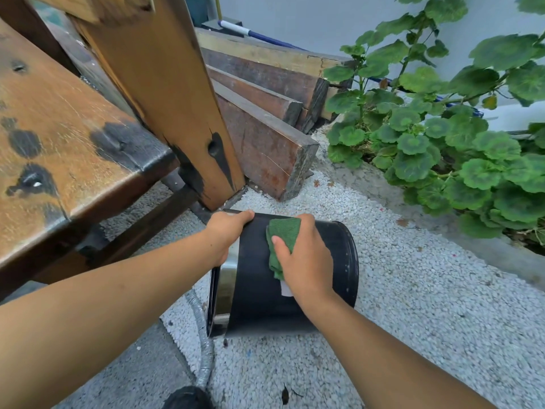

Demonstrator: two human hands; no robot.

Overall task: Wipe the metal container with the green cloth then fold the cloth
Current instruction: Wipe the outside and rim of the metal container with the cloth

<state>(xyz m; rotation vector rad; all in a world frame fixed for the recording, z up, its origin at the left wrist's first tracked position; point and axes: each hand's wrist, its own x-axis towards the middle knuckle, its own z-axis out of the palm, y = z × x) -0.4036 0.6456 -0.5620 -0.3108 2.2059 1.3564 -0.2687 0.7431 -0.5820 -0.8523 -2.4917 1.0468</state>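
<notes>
Nearest me, a dark shoe is poking in at the bottom edge, and a grey ribbed hose is running from beside it up toward the container. My two bare forearms are reaching forward over the gravel.

The container is lying on its side on that gravel. Its black side is turned up toward me, a shiny metal band is showing at its left end, and a round dark end is facing right.

My right grip is resting on top of the black side, fingers curled over the bunched cloth and thumb pinning it down. The cloth is sticking out from under the grip on its left, pressed against the container. A bit of white label is peeking out just under that grip.

My left grip is clamping the container's left end at its far upper edge, fingers hooked over the rim. It is sitting just left of the cloth and not touching it.

Beyond the container a wooden post is standing on the ground, with a worn bench reaching out on the left. Behind the post, dark beams are lying stacked, and a leafy plant is spreading on the right. Farthest off, a blue-and-white handle is lying by the pale wall.
</notes>
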